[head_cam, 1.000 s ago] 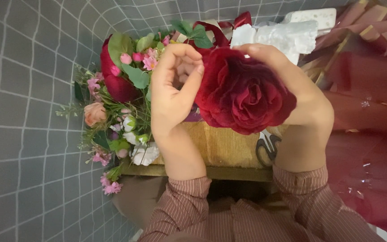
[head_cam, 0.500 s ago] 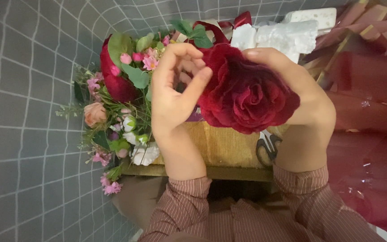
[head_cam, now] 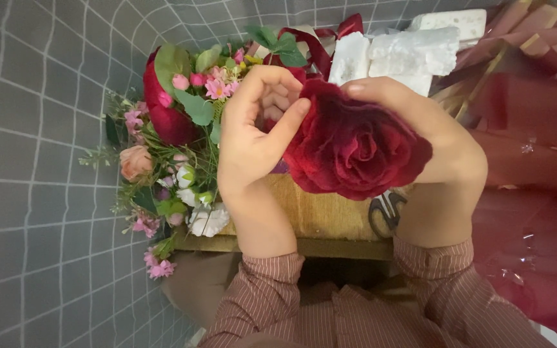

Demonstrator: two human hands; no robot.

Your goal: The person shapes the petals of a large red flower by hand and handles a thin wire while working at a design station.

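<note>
A big dark-red fabric rose (head_cam: 356,145) is held up at centre, above a wooden box (head_cam: 320,216). It is cupped from the right by the right hand (head_cam: 433,148), fingers wrapped round its far edge. On the left its petals are pinched by the left hand (head_cam: 253,138), thumb pressed on the rim, fingers curled. A mixed bouquet (head_cam: 175,148) is seen just left, white foam blocks (head_cam: 394,55) at the far side, scissors (head_cam: 387,212) near the rt wrist, red wrap (head_cam: 530,193) to the right.

bouquet (head_cam: 175,148) crowds left; red wrap (head_cam: 530,193) blocks right
</note>
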